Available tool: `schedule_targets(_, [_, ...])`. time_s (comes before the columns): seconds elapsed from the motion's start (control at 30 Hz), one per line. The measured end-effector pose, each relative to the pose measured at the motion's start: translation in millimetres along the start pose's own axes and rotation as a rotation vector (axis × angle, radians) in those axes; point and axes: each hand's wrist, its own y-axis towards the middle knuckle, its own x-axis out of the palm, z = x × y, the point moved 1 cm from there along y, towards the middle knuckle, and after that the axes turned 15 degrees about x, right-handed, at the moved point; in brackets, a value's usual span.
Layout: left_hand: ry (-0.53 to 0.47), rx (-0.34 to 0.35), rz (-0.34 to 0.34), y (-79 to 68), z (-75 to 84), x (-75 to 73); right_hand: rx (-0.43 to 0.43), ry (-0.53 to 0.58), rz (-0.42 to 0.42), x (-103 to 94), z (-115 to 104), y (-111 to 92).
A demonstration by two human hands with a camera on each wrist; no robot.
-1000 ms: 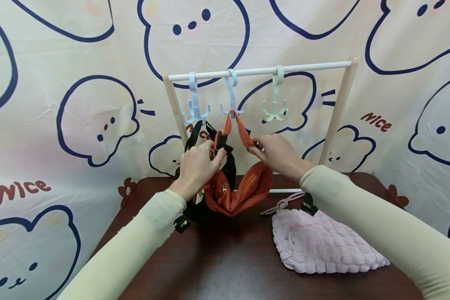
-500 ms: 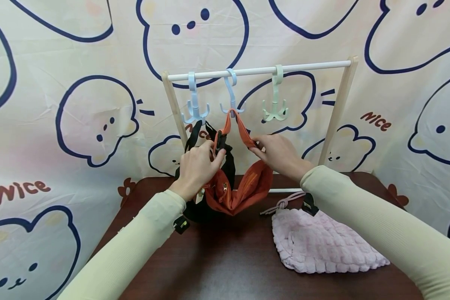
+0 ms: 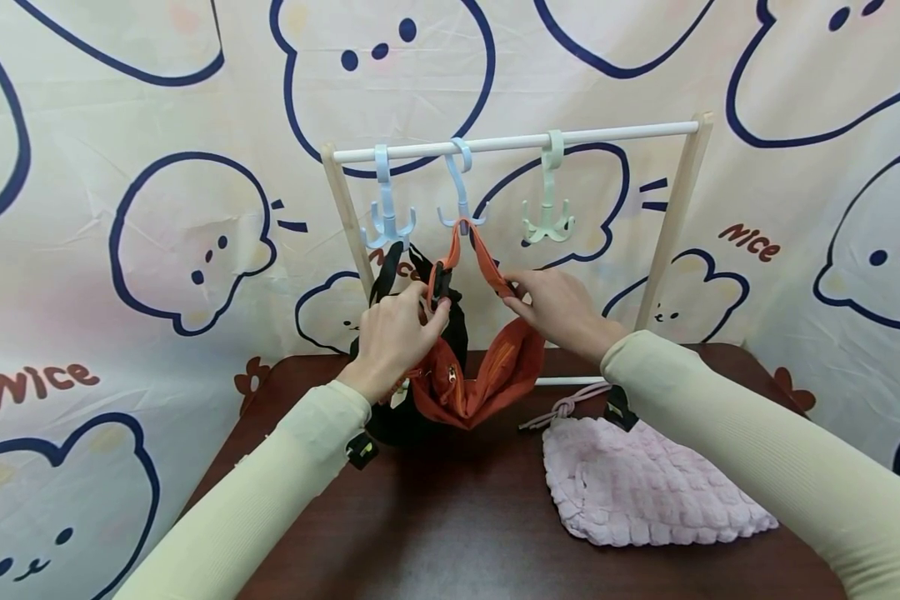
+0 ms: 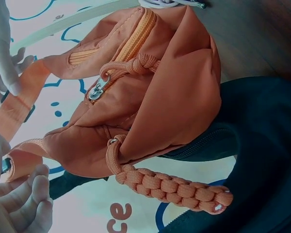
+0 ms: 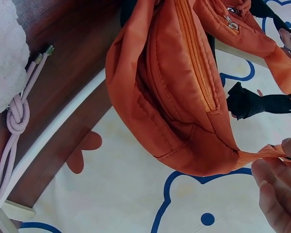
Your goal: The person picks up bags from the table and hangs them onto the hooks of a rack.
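Note:
An orange waist bag (image 3: 510, 367) hangs in the middle of the head view, its strap (image 3: 486, 260) looped over a prong of the middle blue hook (image 3: 462, 208). My left hand (image 3: 396, 337) pinches the strap's left side by a black buckle (image 3: 442, 282). On the other side, my right hand (image 3: 558, 307) holds the strap between thumb and fingers. A braided orange cord pull (image 4: 172, 189) dangles from the bag in the left wrist view. Behind my left hand, a black bag (image 3: 405, 427) is partly hidden; its straps (image 3: 386, 271) reach up to the left blue hook (image 3: 387, 217).
A white rail (image 3: 607, 133) on wooden posts (image 3: 667, 233) carries the hooks, including a green one (image 3: 548, 208) at right. A pink quilted drawstring bag (image 3: 645, 487) lies under my right forearm on the dark brown table (image 3: 435, 525). Printed cloth (image 3: 195, 108) stands behind.

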Motion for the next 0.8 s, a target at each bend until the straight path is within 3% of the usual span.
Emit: schedule_targets(0.8, [-0.002,0.008,0.006,-7.5,0.3,0.9,0.020,-0.027,0.003,2.4,5.0,-0.5])
